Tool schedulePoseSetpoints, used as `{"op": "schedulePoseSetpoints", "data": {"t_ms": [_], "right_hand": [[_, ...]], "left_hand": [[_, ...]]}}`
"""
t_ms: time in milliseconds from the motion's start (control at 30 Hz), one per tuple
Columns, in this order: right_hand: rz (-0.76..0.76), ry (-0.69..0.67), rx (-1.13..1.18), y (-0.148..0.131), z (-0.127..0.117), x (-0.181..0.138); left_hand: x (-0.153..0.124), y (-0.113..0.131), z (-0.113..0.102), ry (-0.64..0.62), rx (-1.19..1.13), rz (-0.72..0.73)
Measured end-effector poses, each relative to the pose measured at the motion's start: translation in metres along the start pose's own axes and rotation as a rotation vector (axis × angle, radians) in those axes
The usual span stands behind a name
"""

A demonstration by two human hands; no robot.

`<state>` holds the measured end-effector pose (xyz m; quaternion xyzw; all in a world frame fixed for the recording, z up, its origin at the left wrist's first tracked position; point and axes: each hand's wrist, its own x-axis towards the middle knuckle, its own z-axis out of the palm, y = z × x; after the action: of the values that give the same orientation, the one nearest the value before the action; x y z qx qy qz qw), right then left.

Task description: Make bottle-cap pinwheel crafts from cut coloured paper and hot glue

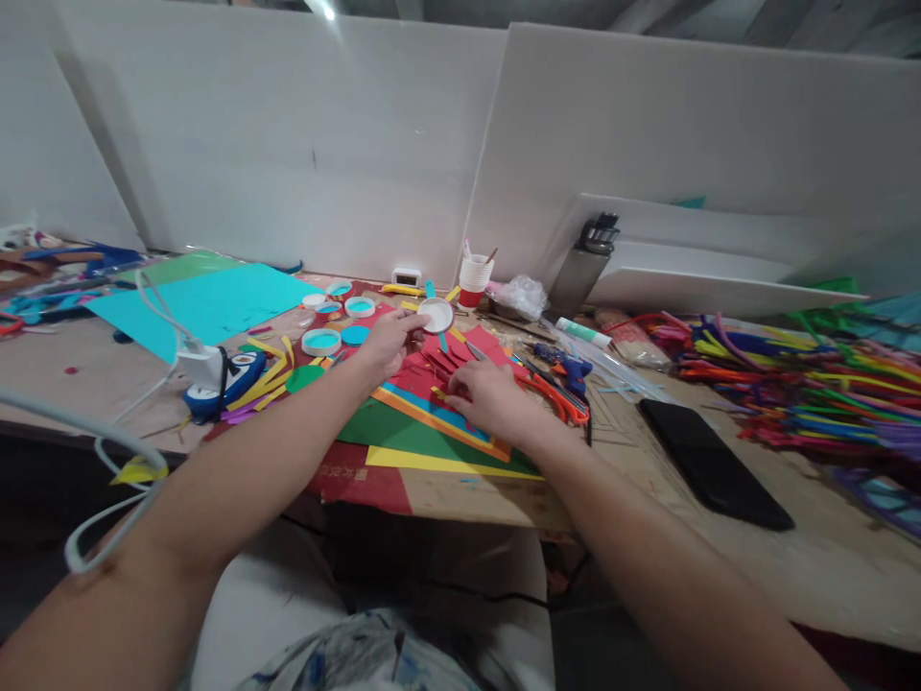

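Note:
My left hand [394, 345] pinches a shallow white round cup-like piece [436, 315] by its edge, its hollow side facing me. Over the heap of red paper pieces [446, 360], my right hand [484, 389] has its fingers curled together; whatever they hold is too small to make out. Orange, blue, green and yellow sheets lie under the heap, with the green sheet [403, 429] and yellow sheet [432, 463] nearest me. Left of my hands sit several white round pieces with blue insides, such as one white-rimmed piece [320, 342], beside a flat blue disc [355, 335].
Orange-handled scissors [557, 398], a blue glue gun [572, 369] and a black phone [709, 461] lie to the right, before piled pipe cleaners [798, 374]. Stacked paper cups [475, 274] and a bottle [581, 269] stand behind. A white cable [107, 422] hangs at left.

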<state>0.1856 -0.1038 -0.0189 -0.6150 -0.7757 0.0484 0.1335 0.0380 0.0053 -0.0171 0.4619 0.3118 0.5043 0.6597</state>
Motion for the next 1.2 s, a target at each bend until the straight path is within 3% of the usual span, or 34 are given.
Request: {"op": "schedulePoseSetpoints", "data": {"t_ms": [200,400,633,1000,1200], "right_hand": [[0.055,-0.076,-0.127,-0.01,-0.001,-0.001],[0.07,-0.065,-0.087,-0.009,-0.006,-0.003],[0.097,-0.148,-0.125,-0.014,-0.006,0.003],[-0.114,0.004,-0.037,-0.003,0.001,0.003],[-0.171,-0.144,-0.051,0.003,0.001,0.01]], "left_hand": [[0.001,-0.001,-0.001,-0.013,0.02,-0.006],[0.003,-0.003,-0.003,-0.017,0.028,-0.013],[0.001,-0.004,-0.001,0.0,0.04,-0.032],[0.0,-0.001,-0.001,0.015,0.024,-0.03],[0.002,-0.002,-0.003,0.014,0.021,-0.027]]}}
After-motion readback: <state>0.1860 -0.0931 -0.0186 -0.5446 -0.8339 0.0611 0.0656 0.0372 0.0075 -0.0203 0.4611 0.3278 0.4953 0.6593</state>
